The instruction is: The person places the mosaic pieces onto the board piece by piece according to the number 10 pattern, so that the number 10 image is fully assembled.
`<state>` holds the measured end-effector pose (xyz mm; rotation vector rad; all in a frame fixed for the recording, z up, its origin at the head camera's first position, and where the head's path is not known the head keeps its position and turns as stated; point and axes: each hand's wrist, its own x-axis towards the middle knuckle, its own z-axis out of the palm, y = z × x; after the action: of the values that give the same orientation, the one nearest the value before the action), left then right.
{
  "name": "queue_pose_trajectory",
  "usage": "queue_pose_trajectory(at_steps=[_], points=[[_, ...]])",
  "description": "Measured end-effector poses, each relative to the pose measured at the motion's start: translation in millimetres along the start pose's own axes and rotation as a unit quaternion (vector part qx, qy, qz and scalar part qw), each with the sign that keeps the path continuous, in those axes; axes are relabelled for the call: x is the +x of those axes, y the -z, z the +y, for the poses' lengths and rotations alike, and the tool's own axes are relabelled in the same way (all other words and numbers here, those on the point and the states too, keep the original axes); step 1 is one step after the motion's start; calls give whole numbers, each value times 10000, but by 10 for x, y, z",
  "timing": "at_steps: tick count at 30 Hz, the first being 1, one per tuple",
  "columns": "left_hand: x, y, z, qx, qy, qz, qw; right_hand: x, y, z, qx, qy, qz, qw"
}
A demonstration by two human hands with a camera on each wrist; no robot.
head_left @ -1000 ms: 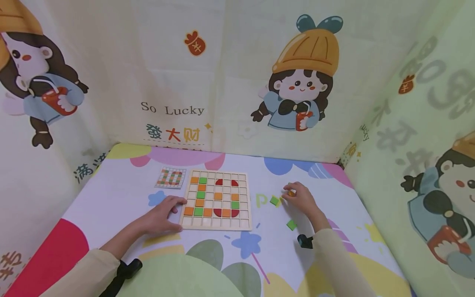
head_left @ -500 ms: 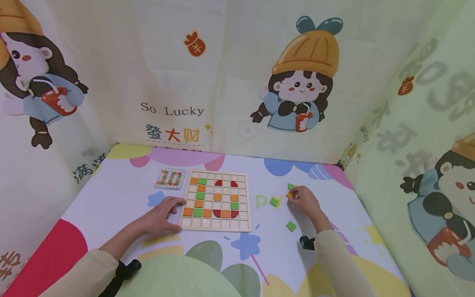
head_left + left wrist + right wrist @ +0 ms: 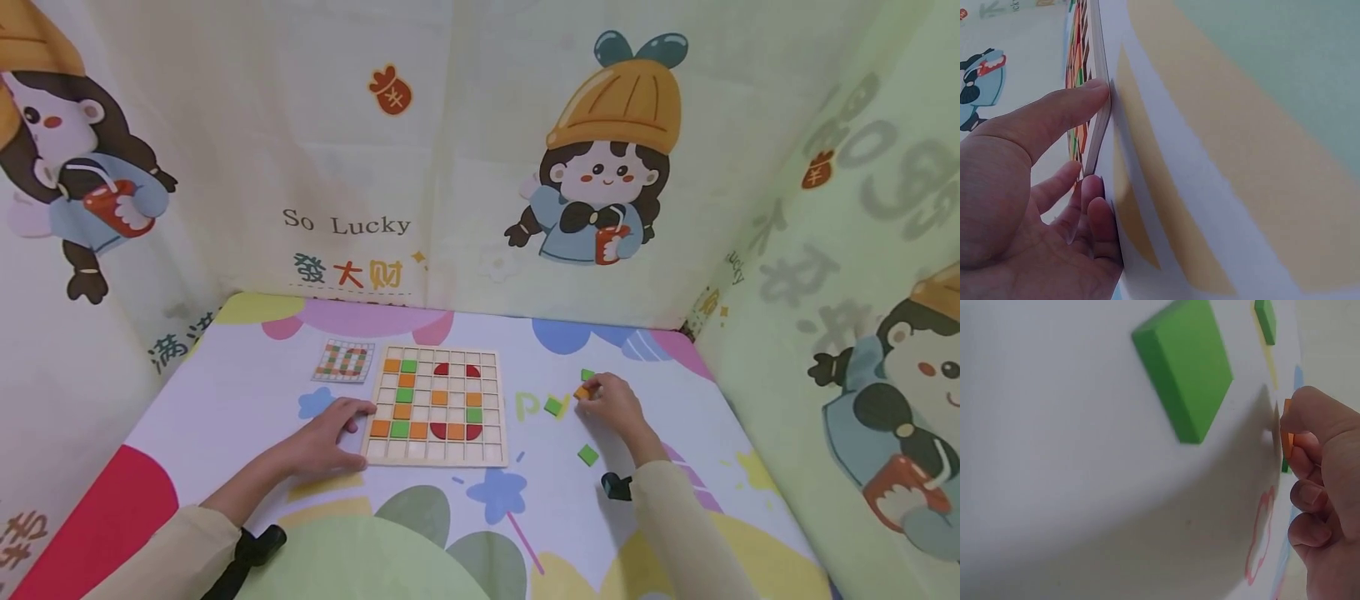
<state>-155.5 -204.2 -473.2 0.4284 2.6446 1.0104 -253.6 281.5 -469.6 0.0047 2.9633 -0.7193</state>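
Note:
A square wooden grid board [image 3: 435, 452] lies on the table, with orange, green and dark red pieces set in its cells. My left hand [image 3: 324, 437] rests at the board's left side, thumb and fingers spread and touching its edge; the left wrist view shows the thumb [image 3: 1069, 112] against the rim. To the right of the board, my right hand [image 3: 617, 407] pinches an orange square tile [image 3: 1287, 428] between thumb and finger, just over the table. Loose green tiles lie around that hand: one beyond it [image 3: 588, 375], one to its left [image 3: 553, 406], one nearer [image 3: 588, 455].
A small pattern card [image 3: 345, 360] with a coloured grid lies beside the board's upper left corner. The table [image 3: 540, 492] has a printed cover. Patterned curtains [image 3: 480, 167] enclose it at the back and sides.
My right hand has shifted slightly right, pinching the orange tile, and the far green tile has come into view. The left hand and the board have stayed in place.

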Motion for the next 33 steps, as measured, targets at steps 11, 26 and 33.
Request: queue_pose_trajectory(at_steps=[11,26,33], points=[[27,-15,5,-6,-65,17,10000,59,-110,-293,175,852,252,9959],[19,20,-11,-52,-111,-4,9999,201,-407,-1086,283,1017,-69,9944],[18,4,-17,-121,-59,2,9999,255,-486,-1267,396,1098,-158,9930]])
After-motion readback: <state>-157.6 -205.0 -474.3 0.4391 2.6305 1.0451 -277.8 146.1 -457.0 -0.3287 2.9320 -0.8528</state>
